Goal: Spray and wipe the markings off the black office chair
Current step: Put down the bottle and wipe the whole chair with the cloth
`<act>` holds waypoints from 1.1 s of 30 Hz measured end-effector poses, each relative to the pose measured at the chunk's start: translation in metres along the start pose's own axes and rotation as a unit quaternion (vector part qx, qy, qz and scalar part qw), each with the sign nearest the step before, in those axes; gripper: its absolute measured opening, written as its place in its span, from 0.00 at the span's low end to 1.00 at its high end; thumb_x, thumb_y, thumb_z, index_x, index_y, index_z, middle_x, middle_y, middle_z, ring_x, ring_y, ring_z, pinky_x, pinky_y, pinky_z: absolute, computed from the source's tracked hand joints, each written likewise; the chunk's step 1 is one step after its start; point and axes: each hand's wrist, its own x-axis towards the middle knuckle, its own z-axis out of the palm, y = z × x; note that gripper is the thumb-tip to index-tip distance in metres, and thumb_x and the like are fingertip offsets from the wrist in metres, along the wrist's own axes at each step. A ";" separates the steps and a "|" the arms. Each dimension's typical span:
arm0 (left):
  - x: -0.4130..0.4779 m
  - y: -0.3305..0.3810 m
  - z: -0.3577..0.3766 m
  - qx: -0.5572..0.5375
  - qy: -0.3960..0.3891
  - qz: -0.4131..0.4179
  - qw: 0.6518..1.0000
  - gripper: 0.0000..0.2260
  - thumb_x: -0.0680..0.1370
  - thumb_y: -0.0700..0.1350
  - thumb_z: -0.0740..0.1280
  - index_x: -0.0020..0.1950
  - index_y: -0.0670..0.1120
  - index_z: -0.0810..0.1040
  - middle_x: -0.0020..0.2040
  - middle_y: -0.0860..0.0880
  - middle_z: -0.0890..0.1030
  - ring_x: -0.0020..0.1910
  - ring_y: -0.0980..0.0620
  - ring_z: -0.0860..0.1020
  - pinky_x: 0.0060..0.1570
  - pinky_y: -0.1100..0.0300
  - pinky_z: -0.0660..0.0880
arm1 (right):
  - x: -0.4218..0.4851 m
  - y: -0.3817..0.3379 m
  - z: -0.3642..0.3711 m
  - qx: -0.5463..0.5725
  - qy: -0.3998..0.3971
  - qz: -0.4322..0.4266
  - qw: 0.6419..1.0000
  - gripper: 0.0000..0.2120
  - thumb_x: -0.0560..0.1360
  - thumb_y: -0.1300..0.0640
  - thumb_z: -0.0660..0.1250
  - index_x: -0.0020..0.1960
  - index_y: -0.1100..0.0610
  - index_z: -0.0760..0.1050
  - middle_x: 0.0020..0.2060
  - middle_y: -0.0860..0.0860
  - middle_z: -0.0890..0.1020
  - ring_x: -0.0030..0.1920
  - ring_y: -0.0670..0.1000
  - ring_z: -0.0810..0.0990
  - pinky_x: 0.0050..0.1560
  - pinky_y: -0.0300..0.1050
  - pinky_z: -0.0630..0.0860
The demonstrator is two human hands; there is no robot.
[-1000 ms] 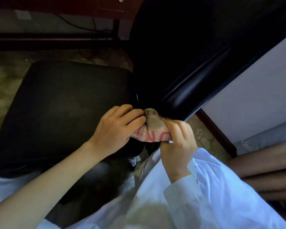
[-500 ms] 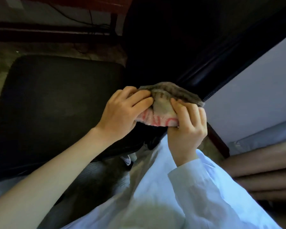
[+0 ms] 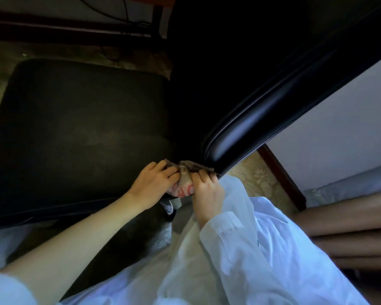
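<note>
Both hands work at the rear corner of the black office chair (image 3: 141,89), where the seat (image 3: 79,128) meets the lower end of the backrest (image 3: 251,119). Left hand (image 3: 154,183): fingers curled, gripping the left part of a bunched cloth (image 3: 185,179), forearm bare, reaching in from lower left across the seat's near edge. Right hand (image 3: 207,190): fingers also curled down over the cloth's right part, knuckles up, wrist in a white sleeve (image 3: 240,238). The two hands sit just beside each other with the cloth squeezed between them.

Cloth is grey-brown on top, with a paler patch carrying red-pink print showing low between the hands. Its upper edge touches the chair right at the bottom tip of the backrest's glossy padded edge. Cannot tell how much of it presses on the seat, since the hands cover it.

Seat is matte black, wide and fills the left half of the view. Backrest rises to the upper right, with a shiny highlight along its rolled edge. No markings can be made out on the dark surfaces.

Below the hands a shoe (image 3: 168,206) with white detail shows on the patterned floor (image 3: 257,179). To the right are a pale wall (image 3: 339,133) and a dark skirting board (image 3: 279,172). A black cable (image 3: 125,9) hangs top left.
</note>
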 end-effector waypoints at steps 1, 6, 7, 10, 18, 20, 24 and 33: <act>-0.001 0.000 0.002 0.004 -0.008 -0.005 1.000 0.22 0.61 0.40 0.79 0.54 0.45 0.82 0.54 0.46 0.82 0.51 0.42 0.80 0.44 0.52 0.78 | -0.001 -0.001 0.004 0.001 -0.030 0.008 1.000 0.06 0.66 0.61 0.63 0.37 0.55 0.79 0.35 0.51 0.80 0.37 0.54 0.79 0.29 0.43 0.72; -0.006 -0.002 -0.004 0.025 -0.014 -0.001 1.000 0.21 0.60 0.41 0.80 0.52 0.45 0.83 0.53 0.46 0.82 0.52 0.41 0.80 0.45 0.51 0.78 | -0.005 -0.007 0.014 0.009 -0.168 0.039 0.985 0.13 0.58 0.65 0.78 0.40 0.57 0.79 0.37 0.53 0.81 0.35 0.56 0.81 0.23 0.42 0.72; -0.008 -0.002 -0.004 0.026 -0.015 0.000 1.000 0.21 0.60 0.41 0.80 0.52 0.45 0.82 0.52 0.46 0.82 0.51 0.41 0.80 0.44 0.51 0.78 | -0.004 -0.009 0.015 0.006 -0.175 0.035 0.984 0.11 0.60 0.65 0.76 0.40 0.57 0.80 0.36 0.53 0.81 0.34 0.56 0.80 0.22 0.41 0.72; -0.010 0.001 -0.005 0.018 -0.024 -0.009 1.000 0.23 0.58 0.40 0.80 0.52 0.45 0.83 0.51 0.45 0.82 0.49 0.41 0.80 0.44 0.51 0.78 | -0.001 -0.011 0.017 -0.005 -0.201 0.034 0.979 0.06 0.63 0.66 0.68 0.38 0.59 0.79 0.34 0.54 0.80 0.33 0.56 0.81 0.20 0.41 0.71; 0.006 -0.001 -0.051 -0.007 0.144 0.002 0.990 0.16 0.69 0.37 0.65 0.55 0.44 0.81 0.55 0.46 0.81 0.48 0.42 0.77 0.44 0.53 0.70 | 0.032 0.012 -0.052 0.053 0.026 -0.094 0.994 0.11 0.59 0.64 0.56 0.39 0.60 0.73 0.34 0.56 0.78 0.39 0.54 0.67 0.37 0.43 0.65; 0.023 0.004 -0.076 0.002 0.188 0.033 0.982 0.16 0.69 0.37 0.61 0.55 0.43 0.81 0.55 0.46 0.81 0.49 0.42 0.77 0.44 0.52 0.70 | 0.040 0.017 -0.076 0.048 0.076 -0.077 0.993 0.12 0.57 0.67 0.58 0.38 0.62 0.76 0.34 0.56 0.78 0.39 0.54 0.67 0.37 0.43 0.63; 0.040 0.013 -0.116 0.014 0.235 0.071 0.969 0.17 0.69 0.34 0.64 0.56 0.43 0.81 0.55 0.46 0.81 0.50 0.41 0.78 0.42 0.51 0.72 | 0.052 0.026 -0.110 0.052 0.164 -0.028 0.985 0.12 0.59 0.74 0.69 0.40 0.62 0.78 0.35 0.53 0.78 0.36 0.55 0.72 0.32 0.42 0.67; 0.014 0.004 -0.064 0.017 0.180 0.061 0.982 0.13 0.72 0.37 0.64 0.55 0.43 0.81 0.55 0.46 0.81 0.50 0.41 0.78 0.43 0.51 0.73 | 0.019 0.023 -0.062 0.000 0.072 -0.089 0.993 0.10 0.57 0.68 0.63 0.37 0.60 0.75 0.33 0.54 0.76 0.34 0.56 0.73 0.30 0.44 0.67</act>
